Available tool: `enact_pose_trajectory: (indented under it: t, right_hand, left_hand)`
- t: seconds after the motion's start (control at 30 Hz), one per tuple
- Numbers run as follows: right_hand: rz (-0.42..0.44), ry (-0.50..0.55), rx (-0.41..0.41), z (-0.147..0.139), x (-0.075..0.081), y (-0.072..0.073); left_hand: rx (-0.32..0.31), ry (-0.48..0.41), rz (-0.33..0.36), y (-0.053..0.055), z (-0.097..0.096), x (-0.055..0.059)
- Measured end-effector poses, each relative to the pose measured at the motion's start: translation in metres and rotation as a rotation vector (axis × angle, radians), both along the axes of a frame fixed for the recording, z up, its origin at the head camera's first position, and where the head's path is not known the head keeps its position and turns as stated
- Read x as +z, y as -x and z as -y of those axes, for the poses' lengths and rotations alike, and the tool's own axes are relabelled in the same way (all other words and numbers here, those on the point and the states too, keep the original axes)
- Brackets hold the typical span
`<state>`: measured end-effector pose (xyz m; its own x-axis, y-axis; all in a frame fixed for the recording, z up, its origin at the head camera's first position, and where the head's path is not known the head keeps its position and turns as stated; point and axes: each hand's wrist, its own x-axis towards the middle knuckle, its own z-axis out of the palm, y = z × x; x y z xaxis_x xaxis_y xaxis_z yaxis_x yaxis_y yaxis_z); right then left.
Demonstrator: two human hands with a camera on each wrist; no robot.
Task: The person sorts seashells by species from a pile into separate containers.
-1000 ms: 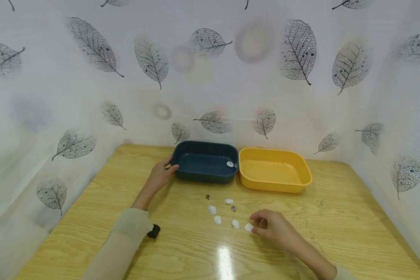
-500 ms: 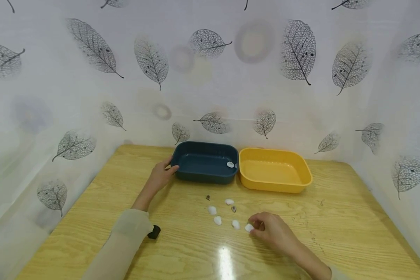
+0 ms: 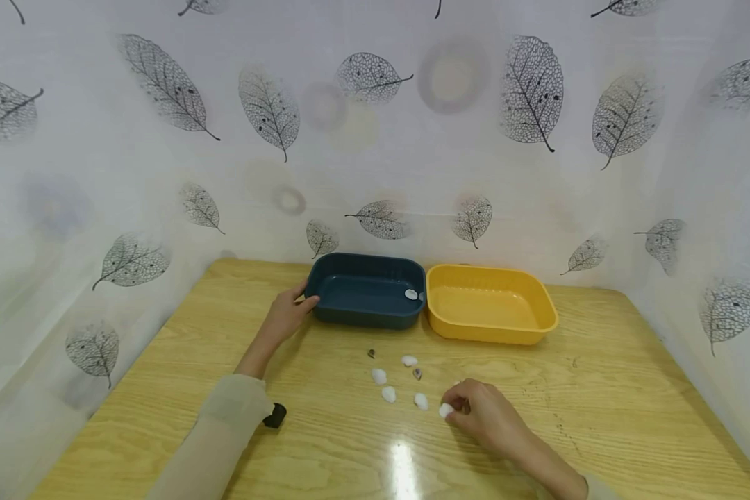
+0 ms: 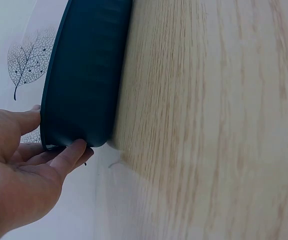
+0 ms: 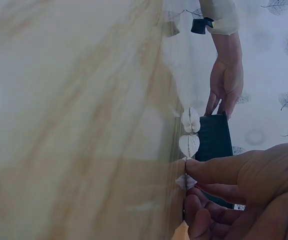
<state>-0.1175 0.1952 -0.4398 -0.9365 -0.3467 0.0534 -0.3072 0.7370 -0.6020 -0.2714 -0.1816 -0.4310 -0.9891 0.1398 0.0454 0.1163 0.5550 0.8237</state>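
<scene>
My left hand [image 3: 284,314] holds the left end of a dark blue plastic basin [image 3: 365,317]. In the left wrist view its fingers and thumb [image 4: 70,156] lie against the basin's end wall and rim. My right hand [image 3: 489,418] pinches a white seashell [image 3: 446,411] between thumb and fingers, low over the table. The right wrist view shows that shell partly hidden by the fingertips. Left of this hand lie several white seashells [image 3: 421,401] and two small dark ones, a near one [image 3: 417,373] and a farther one [image 3: 371,353]. A white shell [image 3: 411,294] lies inside the blue basin's right end.
A yellow basin [image 3: 494,333] stands right beside the blue one at the back of the wooden table [image 3: 325,444]. Near the left sleeve sits a small black object [image 3: 276,415]. A leaf-printed white curtain [image 3: 375,153] hangs behind the table and along both sides.
The right hand's fingers have closed round the white seashell at the right of the group, shifting it slightly toward me. The left hand and both basins have stayed in place.
</scene>
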Motion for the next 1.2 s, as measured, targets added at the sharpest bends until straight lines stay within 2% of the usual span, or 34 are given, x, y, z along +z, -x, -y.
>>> enact_pose_trajectory:
  t: [0.3, 0.47, 0.7, 0.9, 1.2]
  right_hand:
    - [-0.005, 0.009, 0.024, 0.001, 0.000, -0.002]
    - [-0.011, -0.006, 0.036, 0.001, 0.001, -0.003]
    - [0.057, -0.009, 0.062, -0.001, 0.002, -0.002]
    - [0.143, 0.120, 0.142, -0.008, 0.000, 0.000]
    - [0.285, 0.257, 0.146, -0.011, 0.005, 0.007]
  left_hand:
    - [-0.015, 0.010, 0.005, -0.002, 0.000, -0.001]
    - [-0.006, -0.015, 0.013, -0.002, 0.000, 0.000]
    - [-0.005, -0.011, 0.023, -0.003, 0.000, 0.002]
    - [-0.006, 0.001, 0.016, -0.002, -0.001, 0.000]
    - [-0.009, -0.008, 0.014, -0.002, 0.000, 0.001]
